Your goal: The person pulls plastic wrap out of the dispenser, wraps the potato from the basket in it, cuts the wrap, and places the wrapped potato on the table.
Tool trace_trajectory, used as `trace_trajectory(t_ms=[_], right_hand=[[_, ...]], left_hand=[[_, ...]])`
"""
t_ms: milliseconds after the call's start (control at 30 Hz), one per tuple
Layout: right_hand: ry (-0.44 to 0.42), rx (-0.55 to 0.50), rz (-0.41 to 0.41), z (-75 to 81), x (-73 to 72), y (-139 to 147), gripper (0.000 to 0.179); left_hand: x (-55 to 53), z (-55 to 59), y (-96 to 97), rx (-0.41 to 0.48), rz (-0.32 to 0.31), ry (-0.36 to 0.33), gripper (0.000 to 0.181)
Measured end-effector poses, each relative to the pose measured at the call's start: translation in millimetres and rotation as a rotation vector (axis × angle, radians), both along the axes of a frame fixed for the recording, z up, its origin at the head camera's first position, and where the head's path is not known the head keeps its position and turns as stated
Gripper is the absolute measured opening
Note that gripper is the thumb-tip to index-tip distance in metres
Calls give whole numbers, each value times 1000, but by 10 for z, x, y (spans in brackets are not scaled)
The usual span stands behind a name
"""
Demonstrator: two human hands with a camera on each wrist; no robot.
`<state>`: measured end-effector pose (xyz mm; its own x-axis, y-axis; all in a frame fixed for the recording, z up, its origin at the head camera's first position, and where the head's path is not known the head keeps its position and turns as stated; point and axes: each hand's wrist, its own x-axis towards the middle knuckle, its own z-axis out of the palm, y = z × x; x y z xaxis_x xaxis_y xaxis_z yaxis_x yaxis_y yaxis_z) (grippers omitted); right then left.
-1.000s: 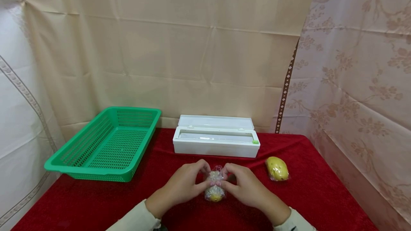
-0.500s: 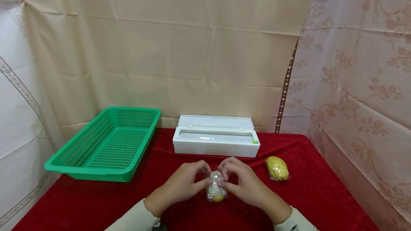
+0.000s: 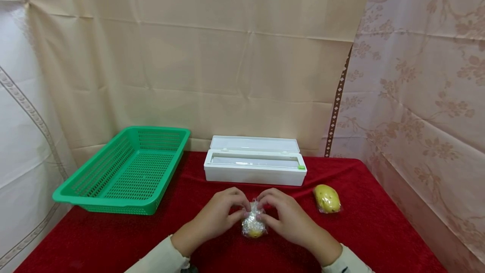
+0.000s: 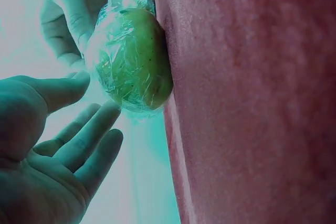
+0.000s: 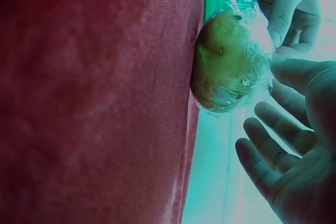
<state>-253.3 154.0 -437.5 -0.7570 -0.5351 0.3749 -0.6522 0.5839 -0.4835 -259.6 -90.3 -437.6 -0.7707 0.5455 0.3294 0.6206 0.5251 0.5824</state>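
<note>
A potato (image 3: 254, 225) wrapped in crinkled cling film sits on the red cloth between both hands. From the left, my left hand (image 3: 219, 210) reaches to the film with its fingertips. In the left wrist view its thumb and fingers (image 4: 86, 142) look loosely extended beside the wrapped potato (image 4: 142, 59). My right hand (image 3: 286, 214) comes from the other side, its thumb at the bunched film on top. The right wrist view has its other fingers (image 5: 260, 158) spread, apart from the potato (image 5: 220, 51). The film under the fingertips is partly hidden.
A white cling film dispenser (image 3: 255, 175) with its lid raised stands behind the hands. Another film-wrapped potato (image 3: 327, 199) lies to the right. At the left is a green plastic basket (image 3: 151, 210). Curtains (image 3: 235, 75) hang behind the red-covered table (image 3: 363, 222).
Both hands stay around the wrapped potato, their fingertips shifting slightly over the film. The thumbs, together one second ago, are now apart. The dispenser, basket and other potato have not moved.
</note>
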Motion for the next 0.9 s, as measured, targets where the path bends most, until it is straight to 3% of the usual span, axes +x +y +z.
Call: trace_trajectory(t_ms=[233,433,533,767,900], right_hand=[[99,6,12,-1,7,5,26],[195,121,1,21,19,-13,21],[162,168,16,22,26,-13,22],[-20,216,63,17,25,20,40],[-49,237,82,22,16,52,52]], left_hand=[[10,28,20,-100,3,54,6],[27,46,35,-130,4,61,7],[31,44,37,-130,8,53,8],[30,44,23,-114,25,-9,14],[40,65,6,-114,2,-51,21]])
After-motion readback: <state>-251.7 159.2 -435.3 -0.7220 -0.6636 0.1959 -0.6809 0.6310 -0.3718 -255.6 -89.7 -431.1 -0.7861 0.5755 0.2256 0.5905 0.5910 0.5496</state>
